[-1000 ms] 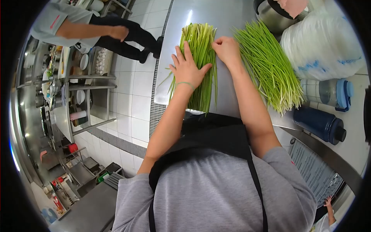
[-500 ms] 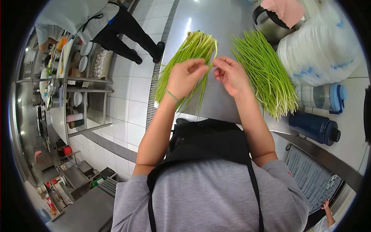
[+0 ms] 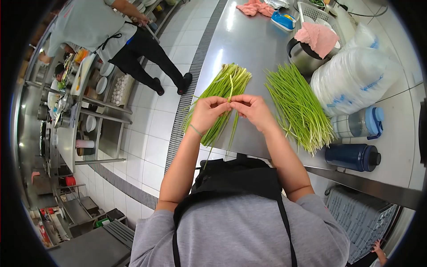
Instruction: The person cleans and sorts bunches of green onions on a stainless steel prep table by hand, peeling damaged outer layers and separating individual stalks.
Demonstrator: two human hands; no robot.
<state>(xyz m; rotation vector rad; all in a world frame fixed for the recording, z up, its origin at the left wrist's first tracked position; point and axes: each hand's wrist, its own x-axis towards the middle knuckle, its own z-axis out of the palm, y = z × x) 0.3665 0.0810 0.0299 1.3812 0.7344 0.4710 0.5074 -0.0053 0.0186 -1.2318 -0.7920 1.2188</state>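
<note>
My left hand (image 3: 208, 115) and my right hand (image 3: 254, 112) meet at the fingertips over the left pile of chives (image 3: 240, 74). Between the pinched fingers stands a pale green chive stalk (image 3: 231, 87), its upper end showing above them. Long green stalks hang down below my left hand toward the counter's front edge. To the right of my right hand lies a second pile of chives (image 3: 299, 107), white ends toward me. A thin green band circles my left wrist.
The steel counter (image 3: 258, 49) holds a metal pot (image 3: 307, 58) with a pink cloth (image 3: 316, 39), bagged plastic (image 3: 351, 84), a clear bottle (image 3: 356, 122) and a dark blue bottle (image 3: 351, 156). Another person (image 3: 100, 31) stands at the left shelves (image 3: 102, 101).
My hands, apart before, have come together on one stalk. The view has shifted, bringing more of the counter's far end into sight. The person at the left has moved an arm toward the shelf.
</note>
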